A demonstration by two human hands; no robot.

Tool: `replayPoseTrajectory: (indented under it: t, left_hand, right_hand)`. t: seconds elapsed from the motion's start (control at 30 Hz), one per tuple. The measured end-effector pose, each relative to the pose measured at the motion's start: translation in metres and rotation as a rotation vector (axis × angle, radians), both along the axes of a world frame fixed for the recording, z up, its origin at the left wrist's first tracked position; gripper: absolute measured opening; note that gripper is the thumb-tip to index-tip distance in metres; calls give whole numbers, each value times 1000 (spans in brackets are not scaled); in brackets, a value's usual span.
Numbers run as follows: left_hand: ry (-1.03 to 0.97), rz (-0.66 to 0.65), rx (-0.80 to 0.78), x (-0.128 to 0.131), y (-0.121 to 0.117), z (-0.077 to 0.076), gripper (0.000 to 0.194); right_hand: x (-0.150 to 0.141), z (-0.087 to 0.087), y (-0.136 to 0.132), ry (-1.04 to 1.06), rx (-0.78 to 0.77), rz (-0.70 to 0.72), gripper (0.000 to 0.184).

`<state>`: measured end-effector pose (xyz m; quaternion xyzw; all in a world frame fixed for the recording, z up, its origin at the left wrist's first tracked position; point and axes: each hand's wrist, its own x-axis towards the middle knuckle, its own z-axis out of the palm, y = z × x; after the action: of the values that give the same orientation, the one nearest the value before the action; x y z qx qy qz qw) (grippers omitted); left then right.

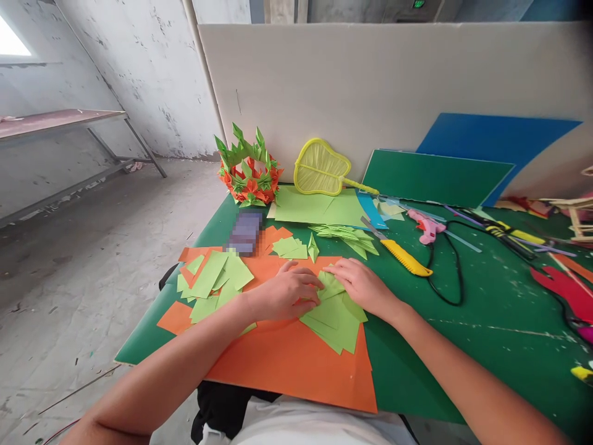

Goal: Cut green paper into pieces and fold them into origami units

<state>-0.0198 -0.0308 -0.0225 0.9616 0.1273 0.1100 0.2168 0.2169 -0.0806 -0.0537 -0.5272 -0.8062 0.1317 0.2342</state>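
A fanned pile of light green paper pieces (333, 321) lies on a large orange sheet (296, 364) in front of me. From the left, my left hand (287, 292) rests at the pile's edge, its fingers slightly bent and apart. My right hand (361, 283) has its fingertips pressed together on a green paper piece at the pile's top edge; the grip is partly hidden. Just beyond my hands stands a small folded green paper leaf (313, 248). More loose green paper pieces (213, 278) lie left of my left forearm.
Behind are a green-and-orange folded-paper crown (250, 179), a yellow fan (322, 167), stacked folded green leaves (349, 236) and a dark blurred rectangle (245, 232). A yellow utility knife (405, 256) with its blade out and a pink glue gun (425, 225) with a black cord lie right.
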Motion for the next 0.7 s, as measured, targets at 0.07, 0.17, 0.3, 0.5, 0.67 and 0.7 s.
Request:
replayPoseTrajectory:
  t: [0.07, 0.17, 0.3, 0.5, 0.67, 0.7]
  left_hand:
    - [6, -15, 3, -2, 1, 0, 17]
    - [6, -44, 39, -5, 3, -1, 21]
    - [-12, -67, 95, -6, 4, -6, 21]
    - [28, -104, 115, -2, 1, -5, 27]
    - [12, -112, 74, -2, 0, -7, 26]
    - [3, -116, 72, -2, 0, -7, 25]
  right_hand:
    - [1, 3, -1, 49, 19, 2, 35]
    - [5, 7, -3, 105, 93, 8, 31]
    - [11, 9, -5, 85, 143, 46, 25]
    - [15, 10, -9, -10, 82, 241, 27]
    - [21, 9, -5, -90, 89, 203, 33]
    - [24, 8, -3, -102, 105, 156, 36]
